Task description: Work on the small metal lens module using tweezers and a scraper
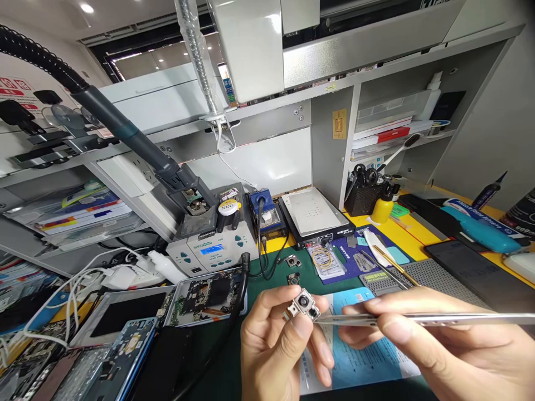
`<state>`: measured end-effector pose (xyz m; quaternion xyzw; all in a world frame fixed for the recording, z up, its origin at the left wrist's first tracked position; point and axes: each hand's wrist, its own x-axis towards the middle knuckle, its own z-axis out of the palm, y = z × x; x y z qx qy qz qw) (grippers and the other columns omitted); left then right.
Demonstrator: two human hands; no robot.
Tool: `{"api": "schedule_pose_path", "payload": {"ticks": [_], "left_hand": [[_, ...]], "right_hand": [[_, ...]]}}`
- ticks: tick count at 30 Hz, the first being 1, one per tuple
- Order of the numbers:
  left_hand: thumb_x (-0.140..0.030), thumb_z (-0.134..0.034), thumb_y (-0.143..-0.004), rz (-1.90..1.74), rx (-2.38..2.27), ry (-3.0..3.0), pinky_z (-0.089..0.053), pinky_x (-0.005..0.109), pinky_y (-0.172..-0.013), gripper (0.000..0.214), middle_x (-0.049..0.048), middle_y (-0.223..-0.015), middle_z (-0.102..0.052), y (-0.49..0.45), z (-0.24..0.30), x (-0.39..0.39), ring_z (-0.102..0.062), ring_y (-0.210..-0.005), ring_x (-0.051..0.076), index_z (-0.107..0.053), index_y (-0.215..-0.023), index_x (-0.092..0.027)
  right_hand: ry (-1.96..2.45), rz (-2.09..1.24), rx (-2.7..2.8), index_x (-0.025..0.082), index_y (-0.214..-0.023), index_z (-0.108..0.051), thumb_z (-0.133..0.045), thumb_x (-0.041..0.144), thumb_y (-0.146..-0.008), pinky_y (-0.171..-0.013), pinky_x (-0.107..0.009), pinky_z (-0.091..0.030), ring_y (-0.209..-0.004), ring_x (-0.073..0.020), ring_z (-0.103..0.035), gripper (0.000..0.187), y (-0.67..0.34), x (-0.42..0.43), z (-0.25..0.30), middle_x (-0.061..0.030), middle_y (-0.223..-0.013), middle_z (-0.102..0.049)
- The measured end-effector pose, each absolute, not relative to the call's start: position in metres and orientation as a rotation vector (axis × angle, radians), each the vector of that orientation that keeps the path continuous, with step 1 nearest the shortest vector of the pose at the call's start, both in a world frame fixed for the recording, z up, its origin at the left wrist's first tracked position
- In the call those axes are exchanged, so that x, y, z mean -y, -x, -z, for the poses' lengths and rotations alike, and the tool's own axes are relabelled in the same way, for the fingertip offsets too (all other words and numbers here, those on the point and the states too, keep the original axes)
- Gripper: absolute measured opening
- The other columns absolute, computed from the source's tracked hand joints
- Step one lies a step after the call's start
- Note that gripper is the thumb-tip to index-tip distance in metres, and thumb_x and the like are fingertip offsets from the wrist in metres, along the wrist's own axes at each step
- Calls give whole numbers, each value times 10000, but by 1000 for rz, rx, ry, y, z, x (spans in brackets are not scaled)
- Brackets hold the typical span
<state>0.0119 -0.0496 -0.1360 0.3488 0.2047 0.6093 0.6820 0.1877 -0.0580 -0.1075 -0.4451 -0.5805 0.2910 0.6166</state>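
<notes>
My left hand (276, 345) pinches a small silver camera module (303, 304) between thumb and fingers, held up over the green mat. My right hand (422, 340) grips metal tweezers (418, 319) that lie nearly level, tips touching the module's right side. Two more small camera modules (293, 260) lie on the green mat (267, 273) just beyond my hands. A light blue sheet (359, 362) lies under my hands.
An opened phone with bare boards (200, 298) and other phone parts (121, 345) lie at the left. A rework station (209, 248), a soldering stand (265, 214) and a heating plate (313, 214) stand behind. Spare tweezers (388, 264), a yellow bottle (382, 209) and a blue tool (480, 228) are at the right.
</notes>
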Motion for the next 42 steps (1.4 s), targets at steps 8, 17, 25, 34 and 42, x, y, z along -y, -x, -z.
{"api": "schedule_pose_path", "payload": {"ticks": [8, 17, 25, 34, 42], "left_hand": [[-268, -714, -965, -1342, -374, -840, -592, 130, -511, 199, 6, -1074, -838, -10, 140, 46, -757, -629, 88, -774, -1135, -353], [-332, -857, -833, -1433, -552, -726, -556, 145, -437, 170, 31, -945, -844, -16, 130, 54, -719, -539, 104, -813, -997, -326], [-368, -879, -803, -1582, -708, -789, -553, 159, -462, 171, 4, -926, -844, -23, 128, 59, -705, -519, 98, -816, -961, -351], [-275, -762, -917, -1675, -659, -1187, -607, 213, -486, 217, 7, -1023, -844, -12, 142, 51, -732, -546, 137, -782, -1097, -395], [-313, -819, -850, -1883, -908, -1090, -550, 203, -465, 140, -11, -922, -831, -31, 132, 61, -659, -494, 115, -790, -979, -358]], "right_hand": [[1030, -839, 1258, 396, -837, -857, -828, 458, -834, -552, -189, -663, -554, -253, -808, 68, -187, 60, 112, -20, -651, -824], [932, -1322, 1006, 288, -792, -859, -864, 526, -782, -553, -281, -674, -578, -288, -810, 238, -187, 53, 114, -117, -641, -815], [835, -1637, 944, 214, -822, -845, -769, 457, -902, -672, -282, -662, -650, -244, -804, 267, -188, 48, 113, -133, -710, -823], [721, -1857, 762, 171, -774, -863, -833, 432, -851, -637, -214, -657, -595, -186, -796, 274, -183, 44, 106, -137, -698, -828], [707, -1991, 585, 157, -806, -856, -838, 368, -868, -618, -178, -652, -597, -158, -797, 221, -180, 42, 112, -99, -730, -841]]}}
